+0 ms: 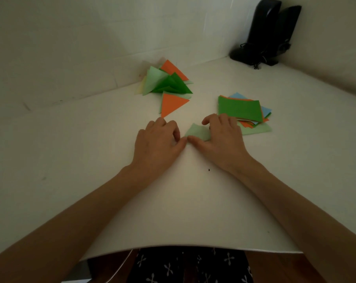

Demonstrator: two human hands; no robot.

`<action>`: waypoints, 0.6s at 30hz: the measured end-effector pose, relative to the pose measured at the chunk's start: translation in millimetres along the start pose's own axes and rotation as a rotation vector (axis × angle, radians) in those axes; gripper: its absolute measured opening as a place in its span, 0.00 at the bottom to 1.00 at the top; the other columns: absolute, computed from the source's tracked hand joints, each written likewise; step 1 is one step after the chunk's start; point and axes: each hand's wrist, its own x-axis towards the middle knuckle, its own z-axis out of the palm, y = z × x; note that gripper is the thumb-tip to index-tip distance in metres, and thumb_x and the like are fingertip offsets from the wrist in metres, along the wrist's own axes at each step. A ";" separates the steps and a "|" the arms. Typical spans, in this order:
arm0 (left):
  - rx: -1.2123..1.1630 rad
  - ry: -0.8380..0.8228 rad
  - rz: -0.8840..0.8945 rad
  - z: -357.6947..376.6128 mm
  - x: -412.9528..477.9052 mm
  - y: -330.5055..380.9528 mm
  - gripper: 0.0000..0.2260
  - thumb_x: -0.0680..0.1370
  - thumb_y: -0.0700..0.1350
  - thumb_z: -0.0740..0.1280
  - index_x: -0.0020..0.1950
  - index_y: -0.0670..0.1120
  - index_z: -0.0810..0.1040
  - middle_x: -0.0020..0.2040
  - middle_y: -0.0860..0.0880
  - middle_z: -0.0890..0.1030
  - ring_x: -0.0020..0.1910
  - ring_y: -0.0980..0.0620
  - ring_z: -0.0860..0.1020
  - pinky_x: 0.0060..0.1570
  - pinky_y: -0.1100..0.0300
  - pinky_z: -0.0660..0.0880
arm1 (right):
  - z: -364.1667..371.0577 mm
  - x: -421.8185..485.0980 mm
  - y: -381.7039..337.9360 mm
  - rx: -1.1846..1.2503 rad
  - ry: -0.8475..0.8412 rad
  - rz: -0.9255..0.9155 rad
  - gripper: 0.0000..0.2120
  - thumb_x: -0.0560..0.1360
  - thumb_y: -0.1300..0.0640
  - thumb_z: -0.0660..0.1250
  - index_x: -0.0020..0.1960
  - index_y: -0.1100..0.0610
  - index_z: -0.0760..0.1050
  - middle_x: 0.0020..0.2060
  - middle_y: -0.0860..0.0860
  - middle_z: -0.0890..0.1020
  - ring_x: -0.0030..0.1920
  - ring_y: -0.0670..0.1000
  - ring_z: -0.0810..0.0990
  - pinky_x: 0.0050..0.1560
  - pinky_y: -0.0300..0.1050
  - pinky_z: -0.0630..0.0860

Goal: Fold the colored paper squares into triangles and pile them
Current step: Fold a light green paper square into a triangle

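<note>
We have the pale green paper square point(197, 132) part-folded on the white surface point(193, 190) btwn both hands, beside the stack of unfolded coloured squares point(240, 109) & nearer us than the pile of folded triangles point(169, 82). The right hand point(222, 137) has its fingers curled over the paper w/ the thumb clamping the near edge; the left hand point(158, 139) has its fingers curled in at the paper's corner, tho we can't tell if they pinch it. Main risk, as we judge it: thin paper slides under uneven pressure, so the corners drift & the crease sets crooked.

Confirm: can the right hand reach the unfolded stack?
Probably yes: the stack lies just beyond the right hand, nothing between, though that hand holds the pale green sheet.
</note>
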 end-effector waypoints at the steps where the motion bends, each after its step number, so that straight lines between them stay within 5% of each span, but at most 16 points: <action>1: 0.017 -0.005 0.009 0.5 0.1 -0.5 0.09 0.77 0.56 0.62 0.47 0.51 0.72 0.47 0.51 0.70 0.53 0.48 0.70 0.48 0.55 0.64 | -0.9 -0.1 -1.3 -0.025 -0.027 0.026 0.28 0.71 0.37 0.65 0.61 0.55 0.68 0.56 0.53 0.71 0.60 0.56 0.65 0.58 0.47 0.60; 11: 0.054 -0.076 0.055 -4.4 -0.7 -12.8 0.07 0.78 0.53 0.62 0.53 0.53 0.74 0.51 0.52 0.69 0.56 0.49 0.68 0.51 0.56 0.60 | -24.9 7.2 27.5 -0.009 -0.185 0.142 0.23 0.73 0.40 0.64 0.62 0.51 0.67 0.59 0.54 0.69 0.62 0.56 0.63 0.62 0.47 0.58; 15: 0.111 -0.040 0.461 -4.5 -4.0 -13.1 0.15 0.74 0.43 0.57 0.52 0.49 0.82 0.50 0.50 0.80 0.48 0.45 0.78 0.45 0.58 0.59 | -26.5 8.3 29.3 0.000 -0.194 0.137 0.23 0.72 0.38 0.65 0.61 0.50 0.68 0.58 0.53 0.68 0.62 0.55 0.63 0.63 0.47 0.57; 18: 0.186 -0.086 0.527 -10.7 -9.8 -16.3 0.18 0.72 0.47 0.55 0.52 0.47 0.83 0.49 0.50 0.83 0.46 0.47 0.80 0.48 0.58 0.63 | -27.4 9.5 34.2 0.018 -0.202 0.123 0.20 0.74 0.42 0.65 0.61 0.49 0.68 0.58 0.53 0.69 0.62 0.55 0.63 0.62 0.46 0.57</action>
